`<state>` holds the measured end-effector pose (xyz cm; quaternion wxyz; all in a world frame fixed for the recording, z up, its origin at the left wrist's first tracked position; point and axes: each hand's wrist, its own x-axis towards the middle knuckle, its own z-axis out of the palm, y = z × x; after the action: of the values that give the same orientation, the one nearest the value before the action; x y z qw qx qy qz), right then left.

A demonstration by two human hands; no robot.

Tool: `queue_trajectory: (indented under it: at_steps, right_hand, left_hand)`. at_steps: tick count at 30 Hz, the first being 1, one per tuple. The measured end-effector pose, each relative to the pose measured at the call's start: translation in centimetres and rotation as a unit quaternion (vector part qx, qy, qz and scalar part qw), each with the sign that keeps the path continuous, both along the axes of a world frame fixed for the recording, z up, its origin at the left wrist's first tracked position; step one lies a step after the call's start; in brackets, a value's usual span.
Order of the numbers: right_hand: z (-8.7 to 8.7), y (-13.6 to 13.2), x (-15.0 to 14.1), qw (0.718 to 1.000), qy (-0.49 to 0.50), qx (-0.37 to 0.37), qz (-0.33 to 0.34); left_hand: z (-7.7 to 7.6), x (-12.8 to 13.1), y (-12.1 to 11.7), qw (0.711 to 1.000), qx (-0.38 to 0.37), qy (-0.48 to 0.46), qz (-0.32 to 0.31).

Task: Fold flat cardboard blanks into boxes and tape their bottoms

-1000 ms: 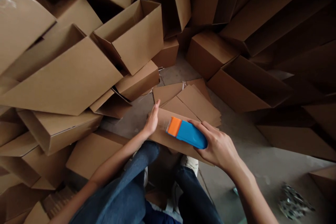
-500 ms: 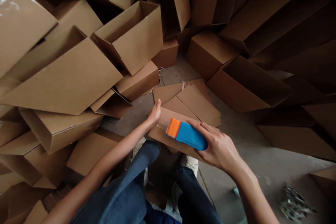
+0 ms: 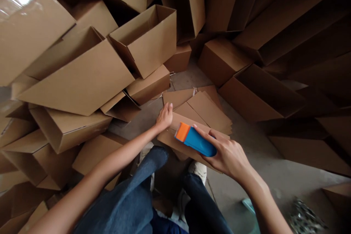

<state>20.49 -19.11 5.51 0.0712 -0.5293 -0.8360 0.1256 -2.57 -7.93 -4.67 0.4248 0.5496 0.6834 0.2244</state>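
Note:
My right hand (image 3: 230, 153) is wrapped round a blue tape dispenser (image 3: 200, 142) with an orange front end. The dispenser lies along the top of a closed cardboard box (image 3: 169, 139), its orange end towards my left hand. With fingers stretched out, my left hand (image 3: 164, 117) rests against the left end of this box. Its palm side is hidden. The box is above my shoes, in front of my knees. Just beyond it, several flat cardboard pieces (image 3: 208, 108) lie stacked on the floor.
Open cardboard boxes (image 3: 153, 44) are heaped at the left and back. More boxes (image 3: 255, 95) lie at the right. Grey concrete floor (image 3: 255, 142) shows between them. A pale green object (image 3: 249, 206) and a shiny crumpled thing (image 3: 305, 217) lie at the lower right.
My left hand has shifted slightly to the right, and more of its fingers show over the box end. The dispenser has barely moved. The view has turned a little leftwards.

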Motion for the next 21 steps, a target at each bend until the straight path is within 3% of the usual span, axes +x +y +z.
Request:
queue_trajectory:
  at_steps: [10, 15, 21]
  right_hand:
    - [1.5, -0.9, 0.5, 0.999, -0.03, -0.009, 0.015]
    - [2.7, -2.1, 4.7, 0.998, -0.007, -0.051, 0.037]
    - [4.7, -4.8, 12.4, 0.991, 0.016, -0.133, 0.007]
  left_hand:
    - [2.7, 0.5, -1.0, 0.987, 0.023, 0.159, -0.009]
    - [3.2, 0.4, -1.1, 0.98, 0.034, 0.194, -0.023]
    - [3.4, 0.4, -0.9, 0.973, 0.008, 0.224, -0.047]
